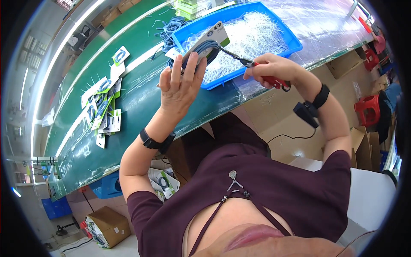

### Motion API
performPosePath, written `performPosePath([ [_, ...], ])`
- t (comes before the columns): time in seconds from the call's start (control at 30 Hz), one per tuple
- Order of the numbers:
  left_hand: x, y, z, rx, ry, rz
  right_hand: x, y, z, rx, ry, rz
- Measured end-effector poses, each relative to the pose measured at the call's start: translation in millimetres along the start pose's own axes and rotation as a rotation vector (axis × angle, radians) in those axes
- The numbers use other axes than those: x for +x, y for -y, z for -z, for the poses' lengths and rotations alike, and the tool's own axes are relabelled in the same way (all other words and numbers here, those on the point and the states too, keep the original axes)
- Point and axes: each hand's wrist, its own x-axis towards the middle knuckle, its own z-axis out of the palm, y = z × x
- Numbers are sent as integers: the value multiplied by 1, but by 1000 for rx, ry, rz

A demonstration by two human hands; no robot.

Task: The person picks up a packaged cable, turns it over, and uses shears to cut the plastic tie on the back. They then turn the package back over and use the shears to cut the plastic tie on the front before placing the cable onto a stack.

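Observation:
My left hand [179, 85] is closed on a carded cable, holding it up over the near left corner of a blue tray. Its coiled grey-blue cable [209, 45] lies against a white and green backing card [219, 33]. My right hand [274, 69] grips red-handled cutters [275, 81], whose dark jaws point left and reach the card's edge beside the coil. Whether the jaws touch a tie there is too small to tell. Under both hands, the blue tray [295, 42] holds a heap of clipped clear-white plastic strips [262, 34].
A pile of carded cables [102, 103] lies on the green table [141, 100] to the left. Loose coiled cables [172, 31] rest against the tray's left side, with stacked green cards [188, 7] behind. On the floor stand a cardboard box [109, 225] and red stools [367, 109].

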Motion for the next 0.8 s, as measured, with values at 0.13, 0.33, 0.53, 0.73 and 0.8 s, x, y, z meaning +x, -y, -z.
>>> performPosePath([
  [0.13, 0, 8, -2, 47, -49, -95, -6, 10, 7, 160, 129, -148],
  [0.33, 1, 10, 6, 42, -9, -172, -8, 11, 10, 254, 207, -285],
  [0.53, -1, 4, 11, -223, 112, 59, -7, -19, -1, 369, 106, 126],
  [0.73, 8, -14, 14, -286, 120, 94, 31, -20, -26, -137, -571, 673],
  [0.8, 9, -19, 11, -221, 72, 53, 43, -21, -31, -48, -627, 553],
])
